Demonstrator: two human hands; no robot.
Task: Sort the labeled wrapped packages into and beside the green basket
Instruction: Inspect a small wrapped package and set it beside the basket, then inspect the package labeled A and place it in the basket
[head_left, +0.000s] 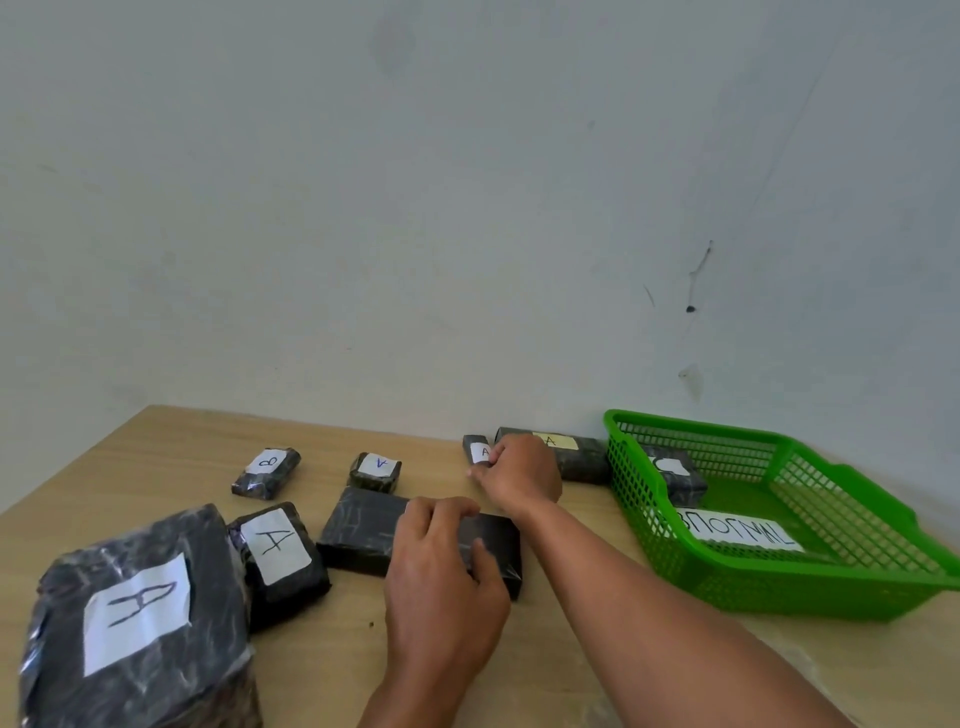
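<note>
From the head camera there are eight wrapped packages, one green basket and two hands. All the packages are dark and shiny, wrapped tight in black plastic, and most have a paper label with a letter on top. Seven packages lie on the wooden table and one lies in the basket. The big A package sits at the near left corner, and its white label has a large A. Touching its right side is the middle A package. Farther back is the B package, the only one with a B. To its right is the little A package. In the middle lies the flat package, which shows no label. The left hand grips it, with the fingers bent over the far edge and the thumb pressing the right end. The right hand reaches farther back and pinches the tiny A package with its fingertips. Just behind that hand lies the long A package, with a yellow label, and its right end is just beside the basket. The basket stands at the right side of the table near the wall. It has open mesh sides. The package in the basket lies in the far left corner, and its label is too blurry to read. A white paper sign lies flat on the basket floor.
</note>
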